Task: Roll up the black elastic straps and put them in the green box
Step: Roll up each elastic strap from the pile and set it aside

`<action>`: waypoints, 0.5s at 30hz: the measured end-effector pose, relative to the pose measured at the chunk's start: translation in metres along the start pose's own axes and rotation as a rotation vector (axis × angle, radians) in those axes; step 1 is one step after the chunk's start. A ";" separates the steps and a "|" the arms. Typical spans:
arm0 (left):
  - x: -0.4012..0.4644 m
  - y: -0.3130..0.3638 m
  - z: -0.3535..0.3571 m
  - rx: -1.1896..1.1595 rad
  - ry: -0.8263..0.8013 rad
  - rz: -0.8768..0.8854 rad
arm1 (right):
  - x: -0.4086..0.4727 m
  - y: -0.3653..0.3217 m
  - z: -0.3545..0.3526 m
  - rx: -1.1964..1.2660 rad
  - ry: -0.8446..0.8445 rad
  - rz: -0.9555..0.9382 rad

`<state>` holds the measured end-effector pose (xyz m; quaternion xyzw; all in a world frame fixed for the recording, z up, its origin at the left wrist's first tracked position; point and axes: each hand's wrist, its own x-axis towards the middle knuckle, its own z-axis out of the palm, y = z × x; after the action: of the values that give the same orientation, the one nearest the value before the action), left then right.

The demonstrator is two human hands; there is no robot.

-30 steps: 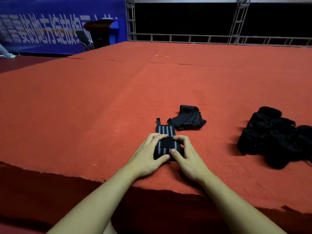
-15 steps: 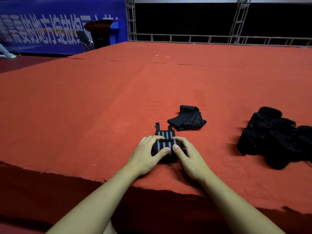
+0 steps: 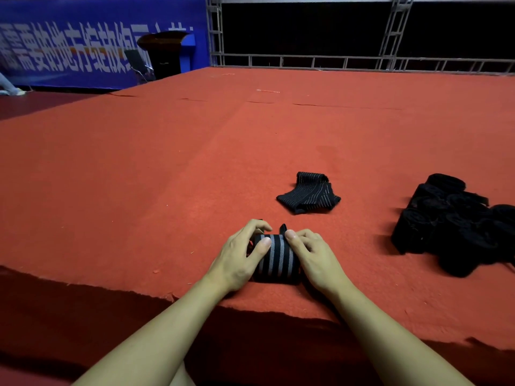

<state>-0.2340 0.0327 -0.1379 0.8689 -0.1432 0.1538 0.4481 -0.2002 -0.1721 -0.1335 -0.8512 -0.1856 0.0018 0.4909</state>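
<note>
1. We see both hands on one strap [image 3: 276, 259], a black roll with grey stripes lying on the red carpet [image 3: 139, 176] close to its near edge.
2. Our left hand [image 3: 241, 259] grips the roll's left end, thumb laid across the top, fingers curled over the far side.
3. Our right hand [image 3: 312, 256] grips the right end, thumb tip at the roll's top far corner, fingers bent around the side.
4. A short black tab sticks up from the far edge of the roll between the two hands.
5. A second strap [image 3: 309, 195] lies loosely folded on the carpet beyond the hands, apart from them.
6. A pile of rolls [image 3: 457, 224] sits well to the right.
7. A blue banner [image 3: 83, 43] and a metal truss [image 3: 362, 61] stand behind the carpet.
</note>
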 end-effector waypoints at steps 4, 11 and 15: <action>0.007 0.000 0.002 0.002 0.051 -0.129 | -0.007 0.003 0.000 0.130 0.100 -0.103; 0.015 -0.011 0.007 -0.040 0.138 -0.201 | -0.006 0.009 0.005 -0.068 0.003 -0.295; 0.006 -0.006 0.005 0.014 0.048 -0.052 | 0.000 0.012 0.004 -0.147 -0.027 -0.208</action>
<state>-0.2250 0.0319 -0.1426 0.8716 -0.1089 0.1637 0.4490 -0.1972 -0.1740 -0.1459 -0.8609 -0.2790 -0.0509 0.4223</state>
